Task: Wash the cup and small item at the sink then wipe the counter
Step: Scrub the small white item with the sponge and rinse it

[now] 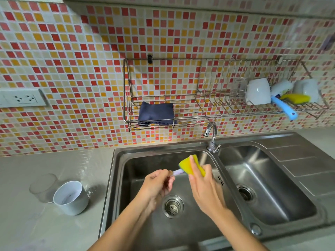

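At frame centre, over the left steel sink basin, the left hand pinches a small pale-lilac item while right-hand fingers clamp a yellow sponge round its tip.

The right basin lies open to reach. The faucet stands at its far left corner, a wall rack above.

Red, orange and cream mosaic wall (socket at left) carries a steel wire rack.
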Demonstrator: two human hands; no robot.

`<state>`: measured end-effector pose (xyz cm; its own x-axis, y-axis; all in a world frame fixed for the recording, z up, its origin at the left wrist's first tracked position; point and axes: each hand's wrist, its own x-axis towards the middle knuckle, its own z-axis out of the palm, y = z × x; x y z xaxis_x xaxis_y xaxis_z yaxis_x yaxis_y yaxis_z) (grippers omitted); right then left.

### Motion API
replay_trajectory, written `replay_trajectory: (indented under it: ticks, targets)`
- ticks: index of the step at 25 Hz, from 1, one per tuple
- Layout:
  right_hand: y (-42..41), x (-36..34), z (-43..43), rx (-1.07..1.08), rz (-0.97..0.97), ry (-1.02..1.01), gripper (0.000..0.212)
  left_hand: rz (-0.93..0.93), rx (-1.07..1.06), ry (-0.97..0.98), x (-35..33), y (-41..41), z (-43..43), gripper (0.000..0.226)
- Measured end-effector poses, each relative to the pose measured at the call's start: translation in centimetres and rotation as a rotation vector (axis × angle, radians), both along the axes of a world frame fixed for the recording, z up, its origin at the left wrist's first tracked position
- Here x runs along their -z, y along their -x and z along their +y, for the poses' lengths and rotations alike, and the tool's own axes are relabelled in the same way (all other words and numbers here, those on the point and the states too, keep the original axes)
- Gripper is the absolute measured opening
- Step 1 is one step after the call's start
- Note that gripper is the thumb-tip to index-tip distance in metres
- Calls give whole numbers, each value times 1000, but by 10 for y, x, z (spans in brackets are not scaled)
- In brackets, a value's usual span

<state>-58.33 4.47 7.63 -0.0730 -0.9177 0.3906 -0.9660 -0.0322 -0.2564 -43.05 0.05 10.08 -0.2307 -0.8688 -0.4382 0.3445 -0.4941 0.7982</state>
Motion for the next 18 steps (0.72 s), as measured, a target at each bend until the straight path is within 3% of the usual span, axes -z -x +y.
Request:
replay_trajectory:
  ticks: [4,7,10,12,15,18]
  targets:
    - [0,-3,1,-40,58,5,54,95,-9,-143,-1,2,1,17]
    - [-3,-6,1,26,-18,26,55,214,7,-294,-3,2,1,14]
    - [-1,0,2,-64,-9,10,57,307,37,-398,-5,1,3,17]
    - [0,-4,3,-41,-97,18,57,346,54,-443,-8,0,5,19]
    - [5,-6,6,-93,10,15,57,391,77,-473,-13,1,4,27]
    - [9,-15,4,-33,-48,10,57,402,94,-477,-15,5,3,35]
